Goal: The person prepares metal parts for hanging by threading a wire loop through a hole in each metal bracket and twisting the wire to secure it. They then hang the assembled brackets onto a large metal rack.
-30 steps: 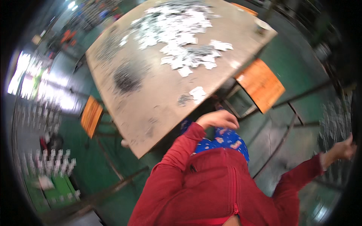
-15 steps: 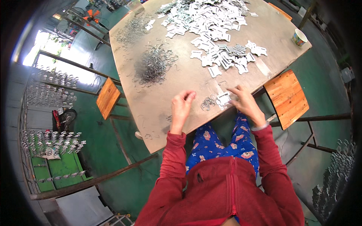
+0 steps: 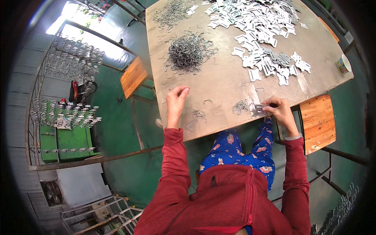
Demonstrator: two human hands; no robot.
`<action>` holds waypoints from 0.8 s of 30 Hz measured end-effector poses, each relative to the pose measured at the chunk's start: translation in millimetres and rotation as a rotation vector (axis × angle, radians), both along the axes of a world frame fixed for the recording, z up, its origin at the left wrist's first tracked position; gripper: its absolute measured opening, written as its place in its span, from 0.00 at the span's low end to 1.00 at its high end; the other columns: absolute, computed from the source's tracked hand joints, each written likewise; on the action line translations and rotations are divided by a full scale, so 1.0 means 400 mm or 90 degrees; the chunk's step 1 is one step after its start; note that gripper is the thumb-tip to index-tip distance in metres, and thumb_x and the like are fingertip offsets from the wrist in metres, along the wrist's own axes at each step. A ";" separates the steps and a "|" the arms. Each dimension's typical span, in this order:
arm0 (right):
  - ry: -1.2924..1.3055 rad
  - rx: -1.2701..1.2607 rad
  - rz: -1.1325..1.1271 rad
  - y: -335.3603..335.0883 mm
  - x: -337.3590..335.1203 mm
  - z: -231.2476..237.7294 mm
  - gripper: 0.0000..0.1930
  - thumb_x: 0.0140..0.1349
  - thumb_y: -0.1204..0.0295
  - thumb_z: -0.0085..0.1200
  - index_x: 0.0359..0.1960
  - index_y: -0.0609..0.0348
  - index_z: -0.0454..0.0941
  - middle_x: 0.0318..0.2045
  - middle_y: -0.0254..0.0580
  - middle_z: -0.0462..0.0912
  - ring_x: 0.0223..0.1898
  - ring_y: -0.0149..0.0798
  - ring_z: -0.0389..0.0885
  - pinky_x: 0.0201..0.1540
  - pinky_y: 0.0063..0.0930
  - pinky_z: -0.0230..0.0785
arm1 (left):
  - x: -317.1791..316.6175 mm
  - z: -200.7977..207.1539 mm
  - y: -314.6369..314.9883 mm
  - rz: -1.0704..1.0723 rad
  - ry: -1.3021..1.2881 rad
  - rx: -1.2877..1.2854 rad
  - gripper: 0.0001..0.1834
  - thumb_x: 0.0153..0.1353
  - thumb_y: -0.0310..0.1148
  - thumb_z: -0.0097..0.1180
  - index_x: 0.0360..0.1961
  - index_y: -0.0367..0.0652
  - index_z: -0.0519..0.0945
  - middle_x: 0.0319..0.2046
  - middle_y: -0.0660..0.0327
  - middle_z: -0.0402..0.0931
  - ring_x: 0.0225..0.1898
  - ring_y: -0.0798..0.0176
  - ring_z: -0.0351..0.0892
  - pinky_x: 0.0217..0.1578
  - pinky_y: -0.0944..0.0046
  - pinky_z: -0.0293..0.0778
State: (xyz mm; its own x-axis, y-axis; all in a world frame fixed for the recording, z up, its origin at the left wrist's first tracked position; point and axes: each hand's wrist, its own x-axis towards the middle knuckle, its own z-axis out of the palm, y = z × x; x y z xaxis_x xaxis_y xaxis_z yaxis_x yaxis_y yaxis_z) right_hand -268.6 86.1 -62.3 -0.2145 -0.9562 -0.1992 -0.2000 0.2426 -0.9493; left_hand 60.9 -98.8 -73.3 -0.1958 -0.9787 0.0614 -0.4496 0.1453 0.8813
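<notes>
My right hand (image 3: 281,112) pinches the edge of a flat metal buckle plate (image 3: 259,109) by the table's near edge. Left of that plate lies a small cluster of bent wire hooks (image 3: 240,107). My left hand (image 3: 176,103) is over the table's near left part, thumb and forefinger pressed together. Whatever may be between those fingertips is too small to make out. A few more loose hooks (image 3: 199,114) lie to its right. Farther back, a dark heap of wire hooks (image 3: 187,53) sits left of a wide pile of silvery plates (image 3: 254,27).
A paper cup (image 3: 344,64) stands at the table's right edge. Wooden stools (image 3: 319,123) (image 3: 134,77) flank the table (image 3: 223,82). On the left, a metal frame carries rows of hanging metal parts (image 3: 72,58). More parts (image 3: 338,211) hang at lower right.
My right hand has come down onto the plate and closed on its edge. My left hand has moved left, away from the small hook cluster. The whole view has shifted.
</notes>
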 end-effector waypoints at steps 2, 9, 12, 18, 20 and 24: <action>-0.059 -0.069 -0.038 0.027 -0.003 0.000 0.06 0.45 0.83 0.59 0.28 0.67 0.79 0.26 0.35 0.78 0.29 0.25 0.74 0.32 0.19 0.64 | -0.009 0.000 0.024 -0.038 -0.074 -0.052 0.09 0.56 0.33 0.57 0.34 0.38 0.82 0.26 0.61 0.79 0.27 0.69 0.74 0.29 0.69 0.69; -0.240 -0.249 -0.191 0.147 -0.028 0.042 0.07 0.49 0.84 0.57 0.31 0.66 0.78 0.29 0.33 0.77 0.31 0.25 0.72 0.34 0.15 0.61 | -0.070 -0.001 0.046 -0.102 -0.178 -0.192 0.09 0.52 0.33 0.58 0.31 0.39 0.83 0.27 0.51 0.79 0.29 0.58 0.79 0.32 0.63 0.72; -0.293 -0.283 -0.197 0.188 -0.020 0.096 0.10 0.51 0.84 0.55 0.36 0.66 0.76 0.31 0.37 0.77 0.32 0.27 0.73 0.36 0.16 0.64 | -0.075 0.008 -0.032 -0.041 -0.137 -0.200 0.09 0.51 0.33 0.58 0.31 0.40 0.83 0.27 0.51 0.79 0.30 0.54 0.79 0.32 0.61 0.72; -0.149 -0.341 -0.270 0.240 0.004 0.134 0.13 0.53 0.83 0.55 0.41 0.62 0.72 0.32 0.34 0.75 0.31 0.26 0.73 0.35 0.16 0.66 | -0.099 -0.044 -0.204 -0.030 -0.183 -0.195 0.12 0.49 0.35 0.62 0.30 0.37 0.82 0.27 0.49 0.79 0.32 0.49 0.80 0.35 0.54 0.73; -0.122 -0.358 -0.305 0.247 0.025 0.141 0.17 0.53 0.83 0.56 0.45 0.62 0.69 0.30 0.33 0.75 0.29 0.26 0.73 0.32 0.17 0.67 | -0.123 -0.046 -0.209 -0.006 -0.373 -0.154 0.16 0.47 0.40 0.62 0.30 0.36 0.82 0.28 0.46 0.79 0.33 0.49 0.80 0.37 0.57 0.74; -0.199 -0.286 -0.359 0.250 0.061 0.142 0.19 0.53 0.82 0.56 0.48 0.62 0.69 0.27 0.34 0.74 0.26 0.27 0.74 0.26 0.20 0.69 | -0.137 -0.080 -0.233 0.022 -0.403 -0.165 0.12 0.46 0.34 0.63 0.26 0.34 0.80 0.28 0.44 0.78 0.34 0.43 0.79 0.36 0.51 0.74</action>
State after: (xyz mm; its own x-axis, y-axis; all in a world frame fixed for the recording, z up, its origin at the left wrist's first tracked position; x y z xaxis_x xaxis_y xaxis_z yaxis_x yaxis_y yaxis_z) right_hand -244.3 185.9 -5.4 -0.6897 -0.7224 0.0490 0.1319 -0.1918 -0.9725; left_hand 6.1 -192.1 -105.3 -0.2399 -0.9541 0.1793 -0.8750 0.2925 0.3858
